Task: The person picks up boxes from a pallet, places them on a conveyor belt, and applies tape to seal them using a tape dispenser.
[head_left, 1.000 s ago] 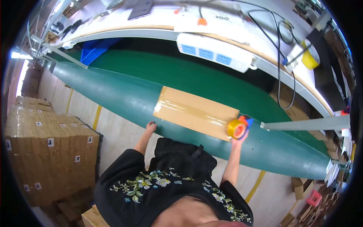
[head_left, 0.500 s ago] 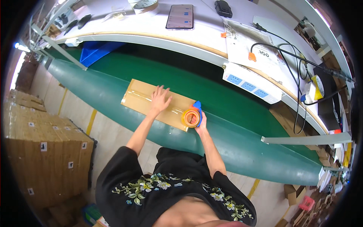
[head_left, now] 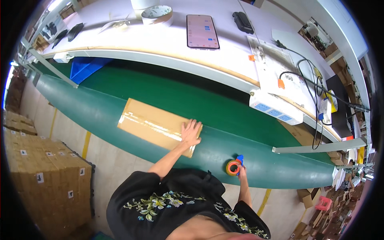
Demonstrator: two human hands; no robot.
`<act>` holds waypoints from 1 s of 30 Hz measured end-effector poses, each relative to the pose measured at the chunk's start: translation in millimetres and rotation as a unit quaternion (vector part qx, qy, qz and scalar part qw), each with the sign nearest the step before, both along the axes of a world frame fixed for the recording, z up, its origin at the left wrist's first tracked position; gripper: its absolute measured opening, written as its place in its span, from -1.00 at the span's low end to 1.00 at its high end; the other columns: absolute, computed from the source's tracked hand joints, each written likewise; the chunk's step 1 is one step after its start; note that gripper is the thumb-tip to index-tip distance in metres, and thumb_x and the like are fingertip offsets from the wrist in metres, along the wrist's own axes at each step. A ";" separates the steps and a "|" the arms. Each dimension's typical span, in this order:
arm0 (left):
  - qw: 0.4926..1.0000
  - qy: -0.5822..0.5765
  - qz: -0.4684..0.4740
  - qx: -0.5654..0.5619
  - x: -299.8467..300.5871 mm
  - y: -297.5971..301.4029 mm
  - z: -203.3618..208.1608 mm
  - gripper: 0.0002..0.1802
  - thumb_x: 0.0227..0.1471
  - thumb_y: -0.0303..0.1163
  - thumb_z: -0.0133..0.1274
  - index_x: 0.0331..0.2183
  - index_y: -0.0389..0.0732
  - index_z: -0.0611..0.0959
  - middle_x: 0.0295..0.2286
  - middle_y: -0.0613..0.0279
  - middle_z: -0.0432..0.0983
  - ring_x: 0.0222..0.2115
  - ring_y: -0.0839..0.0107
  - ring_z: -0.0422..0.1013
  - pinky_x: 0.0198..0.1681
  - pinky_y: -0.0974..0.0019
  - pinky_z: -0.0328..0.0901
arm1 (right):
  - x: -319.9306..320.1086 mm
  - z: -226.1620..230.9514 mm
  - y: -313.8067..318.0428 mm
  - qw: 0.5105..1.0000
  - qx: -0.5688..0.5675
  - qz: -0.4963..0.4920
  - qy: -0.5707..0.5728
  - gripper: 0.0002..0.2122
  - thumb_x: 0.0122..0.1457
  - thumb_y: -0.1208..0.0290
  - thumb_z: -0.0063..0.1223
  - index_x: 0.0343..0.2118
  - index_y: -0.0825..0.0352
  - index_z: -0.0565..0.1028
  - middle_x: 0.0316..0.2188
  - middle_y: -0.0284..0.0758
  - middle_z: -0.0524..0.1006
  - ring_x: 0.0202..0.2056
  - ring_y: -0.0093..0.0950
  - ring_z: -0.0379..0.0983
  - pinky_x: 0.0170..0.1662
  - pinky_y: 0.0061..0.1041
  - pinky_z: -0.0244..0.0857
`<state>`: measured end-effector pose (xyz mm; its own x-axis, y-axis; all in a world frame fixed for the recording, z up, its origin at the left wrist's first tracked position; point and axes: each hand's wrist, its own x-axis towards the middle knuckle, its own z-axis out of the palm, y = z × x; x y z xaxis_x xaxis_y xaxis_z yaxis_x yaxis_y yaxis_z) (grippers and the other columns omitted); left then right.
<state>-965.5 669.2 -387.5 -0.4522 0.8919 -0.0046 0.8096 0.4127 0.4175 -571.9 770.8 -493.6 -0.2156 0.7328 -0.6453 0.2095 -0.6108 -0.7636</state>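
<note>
A flat brown cardboard box (head_left: 150, 116) lies at an angle on the green conveyor belt (head_left: 104, 94), with a shiny strip of clear tape along its top. My left hand (head_left: 191, 133) rests on the box near its right end, fingers spread and palm down. Off to the right, apart from the box, my right hand (head_left: 242, 173) grips a blue tape dispenser (head_left: 240, 159). An amber tape roll (head_left: 233, 167) sits on this dispenser. The fingers of my right hand are partly hidden behind it.
Beyond the belt stands a white worktable (head_left: 136, 36) bearing a phone (head_left: 203, 32), a wide tape roll (head_left: 157, 16) and cables. A power strip (head_left: 276, 107) hangs at its edge. Stacked cartons (head_left: 48, 180) stand at left; a grey metal bar (head_left: 320, 145) crosses the belt at right.
My left hand has slid from the middle of the box to its right end. The right hand has carried the tape dispenser away from the box, rightward and nearer me.
</note>
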 end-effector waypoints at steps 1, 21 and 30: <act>1.000 0.000 -0.005 0.005 -5.4 -12.6 -2.1 -0.11 -0.42 -0.18 0.20 0.07 -0.04 0.29 0.02 0.10 0.17 0.13 0.17 0.02 0.15 -0.16 -0.14 | 4.7 -2.9 -2.1 0.994 0.036 -0.003 -0.107 -0.64 0.02 0.32 0.12 -0.14 0.41 0.43 -0.30 -0.30 0.52 -0.32 -0.44 0.46 -0.21 -0.45 0.36; 0.972 0.018 0.197 0.123 -112.0 -123.8 -15.8 -0.42 -0.02 -0.05 -0.03 0.03 -0.10 0.41 0.11 0.09 0.15 0.17 0.17 0.01 0.14 -0.22 -0.18 | -380.5 501.0 90.2 0.675 0.612 0.410 0.037 -0.53 0.26 0.05 -0.45 -0.10 0.25 0.49 0.14 -0.13 0.22 0.17 -0.25 0.09 0.21 -0.40 -0.13; 0.783 0.145 0.601 -0.070 -256.5 -234.2 -37.3 -0.36 0.09 -0.02 -0.27 0.12 -0.18 0.23 0.14 -0.20 0.01 0.19 -0.04 -0.11 0.09 -0.27 -0.14 | -382.9 501.8 76.1 0.657 0.619 0.431 0.011 -0.49 0.27 0.04 -0.51 -0.13 0.24 0.52 0.16 -0.10 0.17 0.18 -0.23 0.09 0.22 -0.40 -0.11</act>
<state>-1222.0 435.0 -424.8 -0.9645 -0.1782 0.1948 -0.1456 0.9745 0.1706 -954.8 846.9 8.2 -0.8934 0.2930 0.3407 0.0505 0.8188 -0.5719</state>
